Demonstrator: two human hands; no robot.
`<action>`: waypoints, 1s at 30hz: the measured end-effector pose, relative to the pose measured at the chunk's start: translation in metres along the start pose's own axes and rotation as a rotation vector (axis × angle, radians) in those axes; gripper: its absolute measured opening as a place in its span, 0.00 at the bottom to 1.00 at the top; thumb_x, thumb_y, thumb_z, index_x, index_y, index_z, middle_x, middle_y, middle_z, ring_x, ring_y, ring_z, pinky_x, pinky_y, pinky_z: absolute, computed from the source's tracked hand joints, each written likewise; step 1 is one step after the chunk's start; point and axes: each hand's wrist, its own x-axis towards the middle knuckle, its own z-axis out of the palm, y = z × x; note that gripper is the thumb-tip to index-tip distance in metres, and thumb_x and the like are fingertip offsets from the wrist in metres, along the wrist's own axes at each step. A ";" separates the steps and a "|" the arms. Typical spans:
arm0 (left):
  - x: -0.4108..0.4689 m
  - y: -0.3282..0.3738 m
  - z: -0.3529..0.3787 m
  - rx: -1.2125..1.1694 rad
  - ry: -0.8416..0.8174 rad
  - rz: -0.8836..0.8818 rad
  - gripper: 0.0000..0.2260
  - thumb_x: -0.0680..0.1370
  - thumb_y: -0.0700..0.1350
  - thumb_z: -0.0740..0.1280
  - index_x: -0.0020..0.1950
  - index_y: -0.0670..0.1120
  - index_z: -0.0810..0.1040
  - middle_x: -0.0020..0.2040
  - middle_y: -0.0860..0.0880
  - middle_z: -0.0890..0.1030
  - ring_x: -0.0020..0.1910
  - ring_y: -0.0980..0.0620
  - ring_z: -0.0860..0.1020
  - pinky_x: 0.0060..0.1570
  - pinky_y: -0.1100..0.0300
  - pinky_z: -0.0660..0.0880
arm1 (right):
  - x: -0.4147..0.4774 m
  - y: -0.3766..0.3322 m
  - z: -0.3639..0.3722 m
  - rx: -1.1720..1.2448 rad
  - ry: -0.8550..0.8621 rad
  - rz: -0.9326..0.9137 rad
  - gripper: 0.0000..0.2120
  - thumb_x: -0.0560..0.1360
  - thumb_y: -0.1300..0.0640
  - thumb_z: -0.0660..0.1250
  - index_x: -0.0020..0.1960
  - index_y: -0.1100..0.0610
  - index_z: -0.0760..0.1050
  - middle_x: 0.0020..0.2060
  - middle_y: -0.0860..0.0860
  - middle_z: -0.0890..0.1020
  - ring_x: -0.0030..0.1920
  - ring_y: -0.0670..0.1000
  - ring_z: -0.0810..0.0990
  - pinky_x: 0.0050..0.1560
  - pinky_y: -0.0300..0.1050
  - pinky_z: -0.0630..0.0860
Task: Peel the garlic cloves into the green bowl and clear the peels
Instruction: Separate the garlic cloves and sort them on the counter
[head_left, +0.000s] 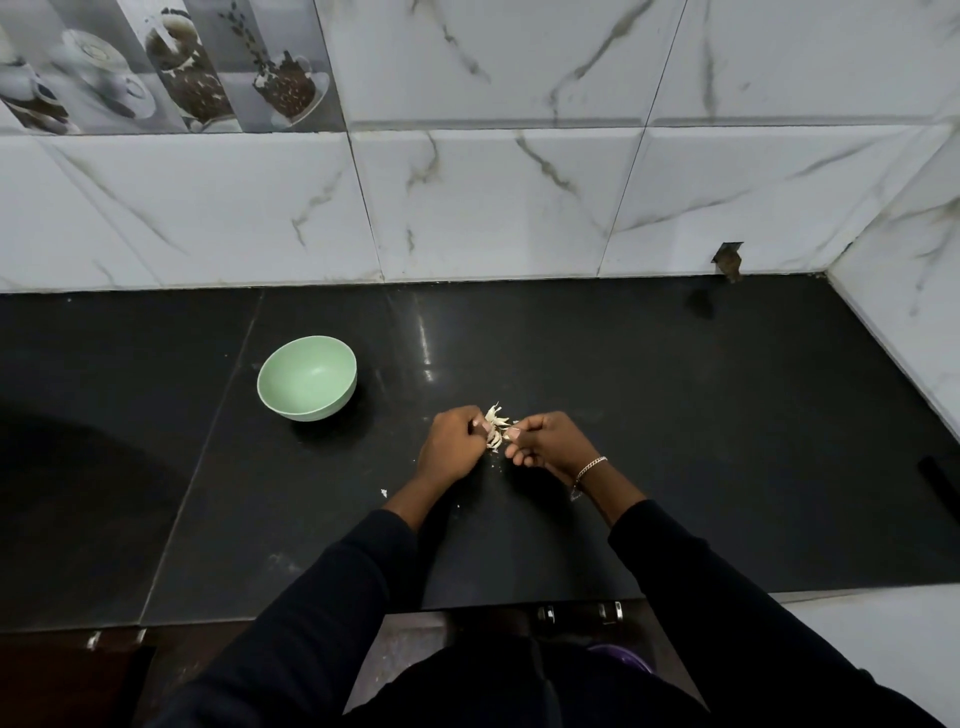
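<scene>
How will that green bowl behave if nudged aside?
The green bowl looks thin and empty, so probably light and easy to shove. Its rounded base suggests it may tip if pushed at the rim. The glossy black counter likely lets it slide.

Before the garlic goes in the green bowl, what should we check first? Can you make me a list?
1. Both hands hold it: ok. The left hand and right hand pinch the garlic between them.
2. Bowl ready: ok. The green bowl stands upright on the counter, to the left of the hands.
3. Clove fully peeled: cannot tell. Papery skins stick out and the hands hide the rest.
4. Cloves already in the bowl: not ok. It looks empty.
5. Peels cleared: not ok. Small white bits lie on the counter near the left wrist.
</scene>
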 end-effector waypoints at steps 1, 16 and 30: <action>0.002 -0.002 0.001 0.043 0.005 0.001 0.09 0.75 0.44 0.67 0.35 0.46 0.75 0.34 0.51 0.77 0.36 0.52 0.75 0.36 0.58 0.68 | 0.000 0.001 0.000 -0.011 0.006 -0.006 0.04 0.79 0.67 0.66 0.49 0.68 0.78 0.33 0.58 0.82 0.26 0.47 0.79 0.27 0.35 0.74; 0.000 0.016 0.008 -0.454 -0.134 -0.292 0.04 0.79 0.34 0.69 0.47 0.33 0.83 0.34 0.43 0.82 0.26 0.59 0.80 0.28 0.69 0.75 | 0.004 0.011 0.010 -0.218 0.181 -0.151 0.06 0.74 0.64 0.74 0.43 0.66 0.79 0.31 0.59 0.82 0.24 0.48 0.80 0.26 0.38 0.77; -0.010 0.009 0.003 -0.042 -0.131 0.036 0.08 0.74 0.39 0.69 0.42 0.50 0.85 0.31 0.53 0.83 0.30 0.59 0.82 0.36 0.62 0.80 | 0.001 0.013 0.003 -0.037 0.056 -0.027 0.09 0.79 0.67 0.65 0.54 0.74 0.75 0.40 0.64 0.84 0.34 0.54 0.85 0.33 0.39 0.80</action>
